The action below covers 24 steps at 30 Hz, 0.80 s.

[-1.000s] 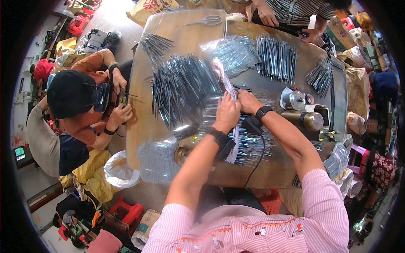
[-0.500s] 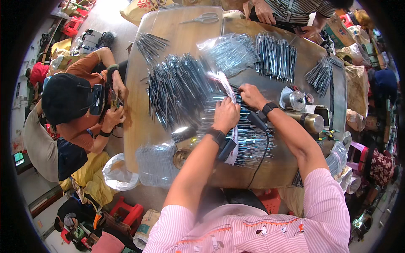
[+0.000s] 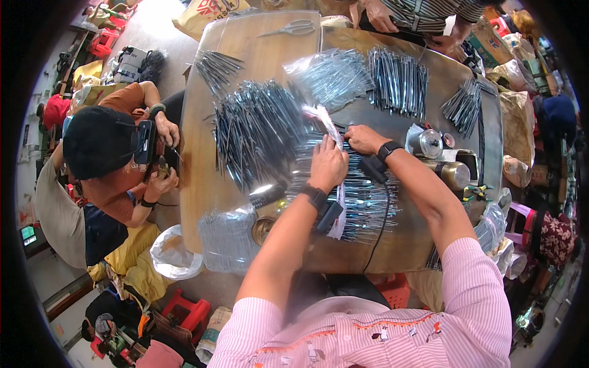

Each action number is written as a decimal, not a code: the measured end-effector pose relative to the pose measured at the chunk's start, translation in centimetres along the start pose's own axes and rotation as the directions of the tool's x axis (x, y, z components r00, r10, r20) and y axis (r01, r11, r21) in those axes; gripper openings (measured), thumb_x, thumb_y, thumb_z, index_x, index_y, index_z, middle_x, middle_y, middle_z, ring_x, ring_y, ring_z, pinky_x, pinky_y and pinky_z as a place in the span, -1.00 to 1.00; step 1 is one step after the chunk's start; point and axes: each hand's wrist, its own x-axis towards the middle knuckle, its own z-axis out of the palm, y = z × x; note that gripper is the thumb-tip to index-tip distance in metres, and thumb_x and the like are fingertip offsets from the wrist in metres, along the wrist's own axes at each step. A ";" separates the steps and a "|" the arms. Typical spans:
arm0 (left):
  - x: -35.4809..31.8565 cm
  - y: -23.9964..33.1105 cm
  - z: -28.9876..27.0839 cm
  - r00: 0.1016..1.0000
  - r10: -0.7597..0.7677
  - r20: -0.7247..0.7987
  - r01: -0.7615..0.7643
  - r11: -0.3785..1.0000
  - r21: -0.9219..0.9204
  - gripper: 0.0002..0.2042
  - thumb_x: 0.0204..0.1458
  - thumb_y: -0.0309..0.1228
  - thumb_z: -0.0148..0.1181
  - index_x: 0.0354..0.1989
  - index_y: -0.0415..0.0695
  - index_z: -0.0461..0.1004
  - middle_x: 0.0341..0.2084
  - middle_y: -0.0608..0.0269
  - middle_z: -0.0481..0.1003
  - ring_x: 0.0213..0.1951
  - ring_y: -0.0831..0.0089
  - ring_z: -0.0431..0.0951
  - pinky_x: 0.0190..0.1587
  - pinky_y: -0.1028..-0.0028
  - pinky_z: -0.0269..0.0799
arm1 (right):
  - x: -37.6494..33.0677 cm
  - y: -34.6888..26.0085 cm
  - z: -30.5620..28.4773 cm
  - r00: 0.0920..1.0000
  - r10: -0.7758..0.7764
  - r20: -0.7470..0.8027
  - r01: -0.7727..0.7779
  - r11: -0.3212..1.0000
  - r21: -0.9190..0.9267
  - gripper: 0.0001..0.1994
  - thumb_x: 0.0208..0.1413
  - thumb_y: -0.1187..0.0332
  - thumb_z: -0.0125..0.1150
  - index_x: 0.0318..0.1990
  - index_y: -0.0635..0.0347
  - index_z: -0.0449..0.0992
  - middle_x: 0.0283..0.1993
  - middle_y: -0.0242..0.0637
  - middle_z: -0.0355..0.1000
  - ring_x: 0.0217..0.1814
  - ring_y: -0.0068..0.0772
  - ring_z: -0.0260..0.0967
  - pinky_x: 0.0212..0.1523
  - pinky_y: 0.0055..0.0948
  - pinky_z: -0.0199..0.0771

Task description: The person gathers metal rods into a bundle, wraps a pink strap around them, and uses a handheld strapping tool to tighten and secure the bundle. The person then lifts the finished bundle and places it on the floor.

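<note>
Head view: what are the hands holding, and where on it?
Both hold a narrow clear plastic bag over the pile of metal pieces. The left hand grips its middle; the right hand pinches its side edge.

This is a small, crowded hand-packing workshop. A rounded wooden desk (image 3: 202, 178) is spread with heaps of thin dark metal rods (image 3: 257, 129), some lying loose and others sealed in clear plastic bags (image 3: 334, 76). Scissors (image 3: 291, 28) lie at the far edge. Several people sit close around the desk working by hand. Sacks (image 3: 205, 11), low red plastic stools (image 3: 187, 310) and boxes crowd the bare floor around it.
</note>
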 end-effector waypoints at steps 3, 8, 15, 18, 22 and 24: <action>0.3 -0.2 0.2 0.998 0.001 0.067 -0.004 0.999 0.037 -0.69 0.10 -0.33 -0.13 -0.23 -0.30 0.49 -0.01 -0.10 0.36 0.15 0.03 0.30 0.16 -0.05 0.19 | 0.3 0.6 -0.8 0.976 0.146 0.161 -0.168 0.977 0.130 -0.74 -0.05 0.39 -0.04 -0.31 0.24 0.60 -0.32 0.07 0.51 -0.24 0.08 0.46 -0.17 -0.11 0.47; 0.3 -0.2 0.2 0.981 -0.063 0.182 0.066 0.998 -0.013 -0.67 0.13 -0.32 -0.14 -0.18 -0.33 0.45 -0.04 -0.06 0.38 0.14 0.06 0.31 0.17 -0.06 0.18 | 0.6 -0.1 -1.9 0.987 0.121 0.109 -0.134 0.984 0.117 -0.69 -0.05 0.42 -0.05 -0.19 0.24 0.59 -0.29 0.16 0.48 -0.23 0.14 0.45 -0.16 -0.09 0.45; 0.1 -0.1 0.6 0.988 -0.074 0.135 0.077 0.997 -0.015 -0.66 0.16 -0.28 -0.11 -0.12 -0.32 0.43 -0.06 -0.04 0.39 0.12 0.07 0.32 0.15 -0.06 0.19 | 1.0 -0.6 -1.1 0.973 0.194 -0.128 -0.183 0.979 0.093 -0.85 -0.12 0.48 0.08 -0.41 0.25 0.59 -0.39 0.10 0.48 -0.32 0.13 0.46 -0.30 -0.08 0.43; 0.0 -0.1 0.5 0.991 -0.072 0.114 0.075 0.997 -0.015 -0.67 0.15 -0.29 -0.11 -0.16 -0.32 0.44 -0.11 -0.04 0.40 0.09 0.07 0.34 0.15 -0.07 0.19 | 0.8 -0.3 -1.2 0.958 0.205 -0.202 -0.175 0.972 0.158 -0.86 -0.06 0.47 0.08 -0.39 0.25 0.57 -0.43 0.07 0.48 -0.36 0.12 0.45 -0.32 -0.10 0.42; 0.1 -0.1 0.1 0.986 -0.076 0.150 0.077 0.997 -0.004 -0.69 0.14 -0.30 -0.12 -0.22 -0.31 0.45 -0.16 -0.03 0.41 0.04 0.06 0.37 0.13 -0.07 0.20 | 0.3 -0.1 -1.3 0.937 0.110 -0.331 -0.071 0.989 0.129 -0.86 -0.07 0.47 0.08 -0.40 0.23 0.57 -0.40 0.05 0.48 -0.34 0.13 0.45 -0.30 -0.09 0.44; 0.1 0.0 0.0 0.986 -0.073 0.150 0.073 0.997 0.005 -0.69 0.14 -0.30 -0.13 -0.25 -0.31 0.45 -0.17 -0.02 0.41 0.02 0.06 0.38 0.12 -0.07 0.20 | 0.2 0.0 -1.5 0.930 0.110 -0.350 -0.068 0.989 0.128 -0.86 -0.09 0.48 0.08 -0.41 0.21 0.58 -0.38 0.04 0.49 -0.33 0.15 0.45 -0.29 -0.08 0.44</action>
